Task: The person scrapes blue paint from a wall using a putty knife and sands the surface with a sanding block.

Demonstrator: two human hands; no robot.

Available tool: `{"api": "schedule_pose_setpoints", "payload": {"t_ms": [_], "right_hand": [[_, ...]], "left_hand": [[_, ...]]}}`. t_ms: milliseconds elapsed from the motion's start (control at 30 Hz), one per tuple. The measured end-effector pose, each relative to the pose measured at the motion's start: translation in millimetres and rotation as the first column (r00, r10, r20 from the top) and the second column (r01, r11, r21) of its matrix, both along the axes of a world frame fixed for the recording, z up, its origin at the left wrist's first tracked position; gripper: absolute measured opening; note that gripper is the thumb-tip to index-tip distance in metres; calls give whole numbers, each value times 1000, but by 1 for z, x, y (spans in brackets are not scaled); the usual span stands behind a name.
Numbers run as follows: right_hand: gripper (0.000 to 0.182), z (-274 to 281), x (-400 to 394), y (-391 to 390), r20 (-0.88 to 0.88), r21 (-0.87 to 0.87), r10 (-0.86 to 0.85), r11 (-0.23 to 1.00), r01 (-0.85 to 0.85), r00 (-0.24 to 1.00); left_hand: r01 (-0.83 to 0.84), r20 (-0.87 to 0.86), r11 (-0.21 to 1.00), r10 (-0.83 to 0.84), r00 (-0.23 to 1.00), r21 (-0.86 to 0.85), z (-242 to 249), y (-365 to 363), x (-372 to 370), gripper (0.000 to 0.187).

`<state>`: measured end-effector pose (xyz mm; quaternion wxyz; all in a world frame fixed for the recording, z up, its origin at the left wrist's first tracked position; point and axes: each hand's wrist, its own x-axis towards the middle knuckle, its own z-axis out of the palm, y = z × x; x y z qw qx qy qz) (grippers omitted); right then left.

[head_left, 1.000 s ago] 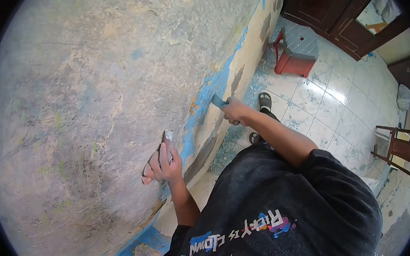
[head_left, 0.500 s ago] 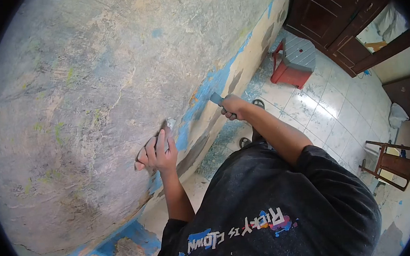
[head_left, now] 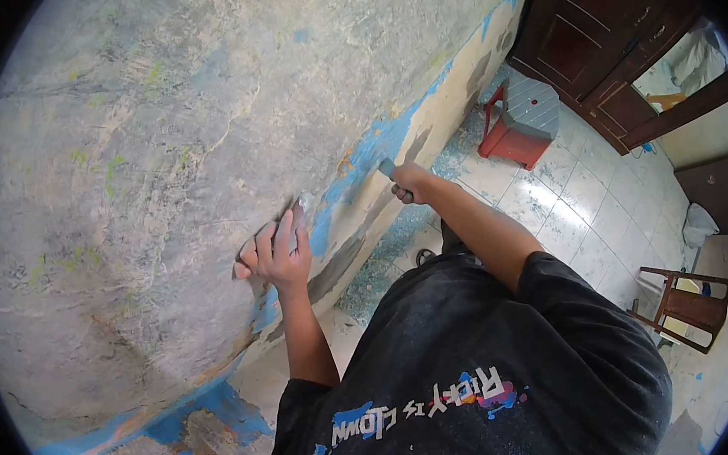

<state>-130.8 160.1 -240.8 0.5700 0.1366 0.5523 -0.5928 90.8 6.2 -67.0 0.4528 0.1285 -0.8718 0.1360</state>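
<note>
My right hand (head_left: 410, 184) is closed in a fist around a scraper (head_left: 388, 169); its short grey-blue blade points up and left at the wall. The blade end sits at the lower edge of a strip of blue paint (head_left: 367, 155), and the handle is mostly hidden in my fingers. Against the rough grey plaster wall (head_left: 149, 219) my left hand (head_left: 279, 251) rests with fingers spread. A small whitish patch (head_left: 305, 200) shows right at its fingertips, left of the blue strip.
A red stool (head_left: 519, 130) with a grey top stands on the tiled floor (head_left: 579, 185), near a dark wooden cabinet (head_left: 575, 35). Paint flakes lie scattered over the tiles. A wooden chair (head_left: 695, 308) is at the right, and more blue paint (head_left: 224, 409) shows low on the wall.
The view has shifted slightly, moving the wall upward in the picture. The scraper blade has moved a little right and up. My left hand stays on the wall.
</note>
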Motion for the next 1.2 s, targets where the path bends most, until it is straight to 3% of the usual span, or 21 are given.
{"api": "schedule_pose_setpoints", "payload": {"t_ms": [133,333,433,500,867,1000,1200], "right_hand": [[7,15,11,6,-6,-23,-40,999,40,999],[19,19,18,28,198,-83,-210,970,229,957],[17,24,20,21,243,-126,-232,955,268,942],[6,32,18,17,234,-102,-238,958,267,943],[16,45,-3,5,329,-73,-198,970,234,923],[6,45,-8,5,356,-104,-177,968,228,918],[8,38,-11,8,392,-176,-131,961,214,910]], "left_hand": [[25,15,999,-25,1000,23,0,-5,6,25],[8,42,1000,-8,999,8,8,-1,7,25],[-7,43,1000,7,999,5,7,1,4,26],[-31,47,1000,31,998,-1,8,4,2,27],[-103,96,992,96,991,71,25,27,-7,31],[-216,91,976,217,972,-13,30,33,-8,29],[-198,28,971,203,979,-134,53,44,-19,28]]}}
